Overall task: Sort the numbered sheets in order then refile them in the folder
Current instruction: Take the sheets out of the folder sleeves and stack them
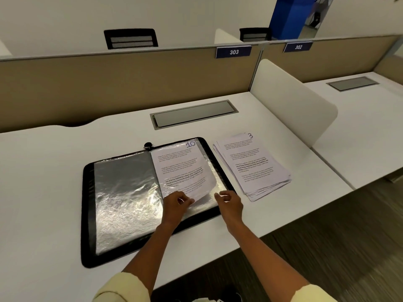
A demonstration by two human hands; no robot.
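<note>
A black zip-edged folder with clear plastic sleeves is lying open on a white desk surface. A white printed sheet marked "10" is sitting on the folder's right-hand page, its near corner curling upward. The person's left hand is pinching that near edge, fingers curled around the paper. The right hand is resting at the folder's right edge, fingers loosely bent, grasping nothing. Just to the right of the folder, a loose stack of white printed sheets is lying with a page marked "3" on top.
</note>
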